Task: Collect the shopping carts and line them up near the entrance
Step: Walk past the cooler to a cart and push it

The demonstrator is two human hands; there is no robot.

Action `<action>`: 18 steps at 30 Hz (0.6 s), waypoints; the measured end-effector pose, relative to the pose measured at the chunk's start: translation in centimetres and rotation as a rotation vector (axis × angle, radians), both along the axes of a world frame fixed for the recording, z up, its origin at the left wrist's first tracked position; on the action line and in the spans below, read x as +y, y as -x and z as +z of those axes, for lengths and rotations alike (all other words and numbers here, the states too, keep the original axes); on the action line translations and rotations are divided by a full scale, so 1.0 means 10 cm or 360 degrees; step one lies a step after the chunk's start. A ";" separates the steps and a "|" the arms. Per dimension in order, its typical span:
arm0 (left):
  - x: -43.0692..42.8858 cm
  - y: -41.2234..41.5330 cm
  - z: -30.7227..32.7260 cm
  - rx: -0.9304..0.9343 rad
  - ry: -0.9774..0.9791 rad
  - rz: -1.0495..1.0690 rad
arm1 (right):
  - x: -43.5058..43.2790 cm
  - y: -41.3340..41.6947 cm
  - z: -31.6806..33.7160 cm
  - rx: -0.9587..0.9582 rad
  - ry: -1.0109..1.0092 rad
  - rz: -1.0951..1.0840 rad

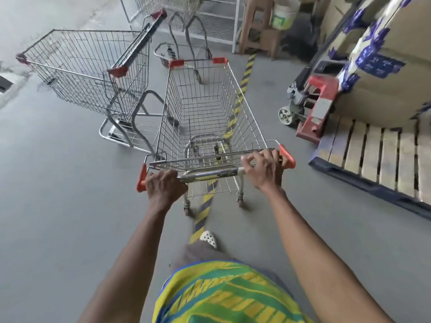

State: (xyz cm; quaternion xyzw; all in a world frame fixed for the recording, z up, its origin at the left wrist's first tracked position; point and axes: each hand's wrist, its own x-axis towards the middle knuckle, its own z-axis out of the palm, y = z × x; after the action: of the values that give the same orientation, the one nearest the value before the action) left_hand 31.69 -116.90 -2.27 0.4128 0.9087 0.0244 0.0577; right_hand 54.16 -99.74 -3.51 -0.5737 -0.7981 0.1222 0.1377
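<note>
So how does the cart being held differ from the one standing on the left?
The held cart is gripped at its handle by the left hand and right hand; the left cart stands untouched. The held cart points straight ahead; the left cart is turned sideways. Both are empty wire carts.

We see soft, even light, brightest upper left, where the floor (77,10) glares pale. Shadows are faint. The stacked boxes (396,85) at right smear with motion blur; lines bow toward the edges.
</note>
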 end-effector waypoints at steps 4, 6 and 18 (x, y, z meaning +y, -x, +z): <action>0.82 0.51 0.01 -0.0067 0.0023 -0.0054 | 0.70 0.35 0.03 0.0012 0.0065 0.0090; 1.19 0.71 0.02 -0.0061 0.0030 -0.0076 | 1.02 0.54 0.03 0.0022 0.0042 0.0103; 3.42 1.45 -0.11 -0.0014 0.0034 0.0100 | 3.56 1.49 -0.12 0.0199 0.0036 0.0243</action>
State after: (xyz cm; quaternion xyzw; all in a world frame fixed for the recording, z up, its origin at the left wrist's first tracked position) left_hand 17.16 -82.73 -3.36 0.3832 0.9212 0.0184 0.0651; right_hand 39.25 -64.18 -4.66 -0.5038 -0.8280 0.1770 0.1709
